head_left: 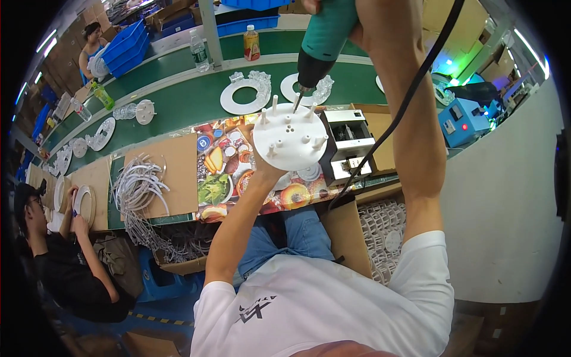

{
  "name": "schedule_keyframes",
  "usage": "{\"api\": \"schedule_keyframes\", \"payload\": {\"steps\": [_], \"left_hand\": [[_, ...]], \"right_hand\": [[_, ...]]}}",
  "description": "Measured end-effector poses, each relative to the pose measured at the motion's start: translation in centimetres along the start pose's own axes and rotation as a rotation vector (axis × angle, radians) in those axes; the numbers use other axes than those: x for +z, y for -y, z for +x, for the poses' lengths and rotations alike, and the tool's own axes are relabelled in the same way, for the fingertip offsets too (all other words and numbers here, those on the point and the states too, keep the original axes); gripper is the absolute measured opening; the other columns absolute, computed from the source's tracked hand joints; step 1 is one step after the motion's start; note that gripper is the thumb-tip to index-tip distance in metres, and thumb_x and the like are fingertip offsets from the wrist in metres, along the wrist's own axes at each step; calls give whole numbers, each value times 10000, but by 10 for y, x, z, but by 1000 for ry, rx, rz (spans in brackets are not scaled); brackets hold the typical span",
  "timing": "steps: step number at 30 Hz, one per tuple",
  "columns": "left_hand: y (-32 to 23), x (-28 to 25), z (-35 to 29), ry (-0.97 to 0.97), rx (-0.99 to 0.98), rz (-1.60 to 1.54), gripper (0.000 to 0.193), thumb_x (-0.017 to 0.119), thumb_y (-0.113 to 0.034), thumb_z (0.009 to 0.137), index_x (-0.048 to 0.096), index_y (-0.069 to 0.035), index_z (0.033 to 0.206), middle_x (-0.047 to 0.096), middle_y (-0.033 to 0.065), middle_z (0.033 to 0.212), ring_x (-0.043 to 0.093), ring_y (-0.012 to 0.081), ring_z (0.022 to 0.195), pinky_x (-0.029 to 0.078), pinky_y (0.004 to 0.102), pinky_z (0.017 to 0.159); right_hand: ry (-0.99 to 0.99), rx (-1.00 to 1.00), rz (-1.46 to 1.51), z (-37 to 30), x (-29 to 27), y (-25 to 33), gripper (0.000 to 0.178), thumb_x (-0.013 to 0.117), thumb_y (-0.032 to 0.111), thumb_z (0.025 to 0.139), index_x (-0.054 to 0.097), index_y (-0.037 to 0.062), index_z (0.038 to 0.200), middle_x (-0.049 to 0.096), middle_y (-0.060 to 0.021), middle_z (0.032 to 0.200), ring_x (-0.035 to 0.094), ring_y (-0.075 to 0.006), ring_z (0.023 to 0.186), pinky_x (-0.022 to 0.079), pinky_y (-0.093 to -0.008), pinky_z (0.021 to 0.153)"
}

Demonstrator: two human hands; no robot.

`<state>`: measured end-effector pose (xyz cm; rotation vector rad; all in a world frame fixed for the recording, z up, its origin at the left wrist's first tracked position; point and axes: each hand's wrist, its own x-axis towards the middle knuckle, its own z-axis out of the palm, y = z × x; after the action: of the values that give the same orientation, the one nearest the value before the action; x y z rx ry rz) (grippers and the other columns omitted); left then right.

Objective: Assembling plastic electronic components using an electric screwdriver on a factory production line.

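The left hand (270,173), its finger closure hidden and impossible to tell, supported the white pegged disc (289,143) above the patterned mat (217,172), presumably presenting its upper face to the green power driver (328,30) clamped in the right hand's (367,27) fingers.

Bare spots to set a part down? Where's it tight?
Bare: right strip of the cardboard sheet, between white cord bundle and food-print sheet; the green belt between its pegged disc and the white ring right of that.
Crowded: under the drill, around the held disc and black-white fixture.
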<state>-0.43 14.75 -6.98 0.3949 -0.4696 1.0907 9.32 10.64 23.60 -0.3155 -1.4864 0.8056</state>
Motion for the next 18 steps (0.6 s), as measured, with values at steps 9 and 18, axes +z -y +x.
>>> {"api": "schedule_keyframes", "payload": {"steps": [9, 18], "left_hand": [[-5, -8, 4, -75, 151, 1005, 536, 469, -364, 928, 320, -93, 1365, 464, 133, 1341, 485, 290, 1216, 365, 517, 1039], [-3, -7, -9, -90, 46, 463, 544, 356, -435, 954, 229, -161, 1406, 370, 137, 1409, 433, 285, 1269, 365, 493, 1059]], "right_hand": [[67, 13, -73, 8, 7, -19, 149, 630, 72, 748, 544, -22, 824, 567, -88, 670, 558, -141, 492, 474, -279, 434], [101, 59, -86, 7, 7, -30, 162, 636, 24, 741, 531, -9, 860, 570, -90, 681, 567, -145, 502, 485, -286, 436]]}}
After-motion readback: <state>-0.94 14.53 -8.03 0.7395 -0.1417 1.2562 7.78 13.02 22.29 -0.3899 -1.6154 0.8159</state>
